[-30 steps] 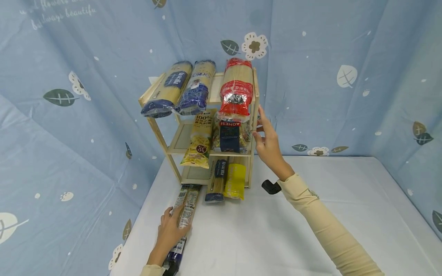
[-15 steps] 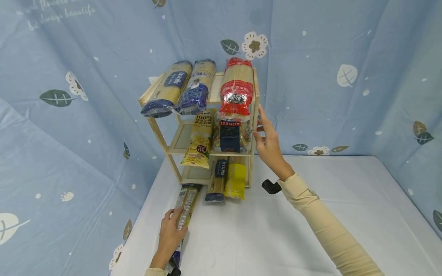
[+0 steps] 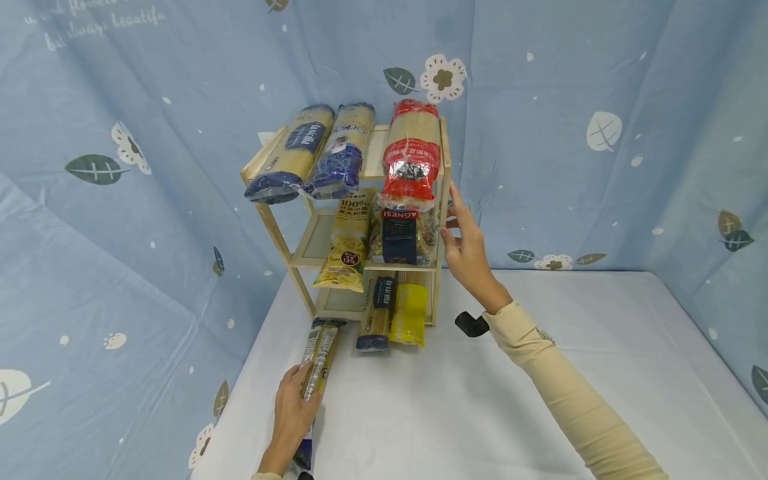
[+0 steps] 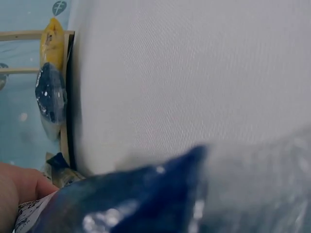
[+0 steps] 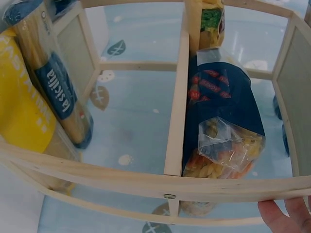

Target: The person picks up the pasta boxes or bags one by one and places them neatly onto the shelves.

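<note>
My left hand (image 3: pixel 294 407) grips a long clear pack of spaghetti (image 3: pixel 319 353) low on the left, its far end by the rack's bottom shelf. In the left wrist view the pack's blue end (image 4: pixel 146 194) fills the foreground, blurred. My right hand (image 3: pixel 470 257) holds the right side of a three-tier wooden rack (image 3: pixel 442 293); in the right wrist view its fingertips (image 5: pixel 274 216) touch a wooden rail. Bottom-shelf packs are a blue-labelled spaghetti pack (image 3: pixel 377 313) and a yellow pack (image 3: pixel 410 313). The left part of that shelf is bare.
Two blue-ended spaghetti packs (image 3: pixel 294 153) and a red pasta pack (image 3: pixel 411 153) lie on the top tier. A yellow pasta bag (image 3: pixel 345 247) and an Agnesi pasta bag (image 3: pixel 401 237) sit on the middle one. White cloth (image 3: pixel 540 400) covers the table; a blue curtain (image 3: pixel 540 167) hangs behind.
My left hand and the spaghetti pack have shifted slightly left, and the pack has turned more onto its edge. My right hand stays at the rack's side.
</note>
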Available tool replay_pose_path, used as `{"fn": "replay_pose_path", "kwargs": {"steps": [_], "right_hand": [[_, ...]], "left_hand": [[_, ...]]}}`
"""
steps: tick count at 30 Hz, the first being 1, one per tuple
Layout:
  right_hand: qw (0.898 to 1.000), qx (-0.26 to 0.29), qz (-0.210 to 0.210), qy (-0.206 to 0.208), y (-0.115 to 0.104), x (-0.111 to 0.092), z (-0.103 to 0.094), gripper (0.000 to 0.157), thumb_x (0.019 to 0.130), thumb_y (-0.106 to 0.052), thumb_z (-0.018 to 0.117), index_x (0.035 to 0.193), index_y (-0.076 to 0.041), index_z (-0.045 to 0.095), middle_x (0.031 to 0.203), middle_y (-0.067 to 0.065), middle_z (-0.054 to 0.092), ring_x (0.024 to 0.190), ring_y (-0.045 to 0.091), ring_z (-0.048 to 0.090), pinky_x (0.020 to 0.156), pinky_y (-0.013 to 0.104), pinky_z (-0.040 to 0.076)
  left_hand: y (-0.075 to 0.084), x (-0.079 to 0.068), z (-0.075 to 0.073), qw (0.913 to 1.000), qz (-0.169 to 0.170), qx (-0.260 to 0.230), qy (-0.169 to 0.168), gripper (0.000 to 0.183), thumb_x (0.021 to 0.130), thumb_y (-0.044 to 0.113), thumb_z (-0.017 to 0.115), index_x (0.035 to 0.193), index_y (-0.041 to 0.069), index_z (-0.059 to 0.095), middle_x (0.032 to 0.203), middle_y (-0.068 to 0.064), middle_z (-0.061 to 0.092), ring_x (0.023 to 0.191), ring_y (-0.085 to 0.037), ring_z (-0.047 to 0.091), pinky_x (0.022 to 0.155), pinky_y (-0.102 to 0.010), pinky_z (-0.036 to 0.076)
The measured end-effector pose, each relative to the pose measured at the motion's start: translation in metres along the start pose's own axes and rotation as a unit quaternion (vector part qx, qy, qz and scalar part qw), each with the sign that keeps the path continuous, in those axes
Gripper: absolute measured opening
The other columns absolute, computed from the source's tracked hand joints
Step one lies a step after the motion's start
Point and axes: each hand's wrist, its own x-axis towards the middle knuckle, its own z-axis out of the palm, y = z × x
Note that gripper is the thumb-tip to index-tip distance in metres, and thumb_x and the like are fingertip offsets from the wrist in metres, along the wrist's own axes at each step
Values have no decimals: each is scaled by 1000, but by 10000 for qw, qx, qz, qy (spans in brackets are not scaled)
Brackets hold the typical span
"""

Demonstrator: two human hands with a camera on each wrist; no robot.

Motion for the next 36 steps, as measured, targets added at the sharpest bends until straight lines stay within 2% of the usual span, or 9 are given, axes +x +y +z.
{"fn": "replay_pose_path", "kwargs": {"steps": [4, 9, 14, 17, 23, 28, 36], "right_hand": [[10000, 42, -8, -4, -1, 0, -2, 59, 91, 16, 48, 144, 11, 21, 116, 34, 46, 92, 46, 51, 63, 51, 50], [10000, 65, -47, -23, 0, 0, -1, 60, 90, 18, 48, 144, 11, 21, 123, 32, 44, 93, 46, 51, 64, 49, 50], [9999, 54, -97, -28, 1, 1, 1, 63, 88, 20, 49, 144, 11, 21, 135, 30, 39, 94, 45, 51, 63, 46, 50], [10000, 45, -87, -11, 1, 1, 2, 63, 88, 20, 50, 145, 10, 22, 141, 27, 36, 94, 45, 51, 62, 45, 50], [10000, -15, -76, 26, 1, 1, 1, 62, 90, 17, 50, 144, 10, 23, 137, 28, 40, 93, 44, 52, 61, 45, 50], [10000, -11, -14, -39, 0, 1, 0, 59, 92, 12, 49, 145, 10, 22, 138, 28, 38, 95, 43, 52, 64, 46, 50], [10000, -2, 46, -60, -2, 0, -2, 60, 92, 13, 49, 145, 9, 22, 138, 28, 38, 95, 43, 51, 65, 47, 51]], "left_hand": [[5, -1, -1, 9998, 182, -18, 123, 57, 72, -7, 68, 127, 1, 59, 129, -28, 48, 106, -40, 53, 75, -50, 46], [13, 2, -3, 9974, 606, -80, 379, 57, 68, -10, 68, 124, 1, 61, 125, -28, 51, 102, -40, 55, 72, -50, 47], [19, 9, -4, 9958, 798, -191, 408, 56, 68, -11, 68, 123, 0, 61, 125, -29, 51, 100, -39, 55, 72, -49, 47], [23, 15, -5, 9957, 819, -250, 348, 55, 70, -10, 67, 124, 0, 61, 126, -29, 51, 102, -39, 54, 74, -50, 47], [34, 32, -4, 9948, 946, -277, 268, 53, 73, -8, 67, 125, 0, 60, 125, -28, 51, 107, -41, 52, 77, -52, 46], [37, 45, 1, 9935, 1056, -257, 329, 51, 73, -9, 67, 124, -1, 60, 123, -28, 52, 107, -42, 52, 79, -54, 46], [46, 66, 8, 9914, 1213, -301, 382, 44, 76, -6, 67, 120, -3, 62, 121, -29, 53, 107, -43, 52, 80, -55, 46]]}}
